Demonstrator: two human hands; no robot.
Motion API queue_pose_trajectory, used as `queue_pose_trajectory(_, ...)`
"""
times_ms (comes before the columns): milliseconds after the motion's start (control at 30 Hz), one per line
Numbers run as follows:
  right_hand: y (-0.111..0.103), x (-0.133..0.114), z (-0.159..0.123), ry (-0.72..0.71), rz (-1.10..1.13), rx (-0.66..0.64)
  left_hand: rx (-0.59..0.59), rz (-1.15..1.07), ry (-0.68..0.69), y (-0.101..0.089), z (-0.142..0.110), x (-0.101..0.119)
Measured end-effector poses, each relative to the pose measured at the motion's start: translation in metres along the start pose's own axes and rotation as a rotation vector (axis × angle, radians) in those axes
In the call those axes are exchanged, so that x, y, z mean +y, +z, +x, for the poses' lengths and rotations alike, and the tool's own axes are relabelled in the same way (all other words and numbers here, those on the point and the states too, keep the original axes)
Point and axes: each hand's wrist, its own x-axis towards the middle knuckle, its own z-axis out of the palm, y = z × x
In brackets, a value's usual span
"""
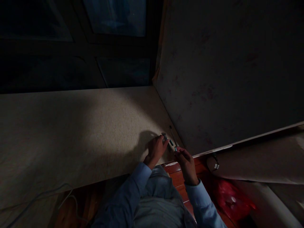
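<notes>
My left hand [157, 148] is closed at the right end of the pale ledge [104, 126], its fingertips on a small dark object [164, 135] with a light part, too small to name. Between the hands lies a small dark cylinder [171, 142], battery-like in shape. My right hand [186, 161], at the ledge's right edge, pinches another small battery-like cylinder [175, 148] with a shiny side, held roughly upright. Just beyond it lies a thin rod [173, 134] with a dark tip, close to the wall. The dim light hides fine detail.
A dark-framed window [116, 19] stands behind the ledge, and a patterned wall panel [213, 79] rises at the right. A cable [42, 196] runs over the ledge's front left. Below right are a red plastic bag [232, 199] and a pale rolled item [261, 161].
</notes>
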Motion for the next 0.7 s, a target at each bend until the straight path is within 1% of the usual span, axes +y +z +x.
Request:
queue_pose_trajectory(100,-0.001,0.002,-0.002,0.015,0.003,-0.002,-0.021,0.019,-0.028,0.001,0.013,0.006)
queue_pose_trajectory(233,0.0,0.001,-0.006,0.045,0.005,0.015,-0.026,0.044,-0.054,0.011,0.032,0.009)
queue_pose_trajectory(367,-0.001,0.003,-0.007,0.05,-0.006,0.012,-0.045,0.063,-0.103,0.017,0.044,0.011)
queue_pose_trajectory(533,-0.003,0.004,-0.003,0.018,-0.078,-0.016,-0.07,0.044,-0.15,0.018,0.051,0.017)
queue_pose_trajectory(633,-0.002,0.003,-0.002,0.014,-0.045,-0.018,-0.041,0.02,-0.159,0.018,0.051,0.018)
queue_pose_trajectory(700,-0.001,0.003,-0.001,0.012,-0.028,-0.017,-0.023,-0.043,-0.169,0.016,0.049,0.019)
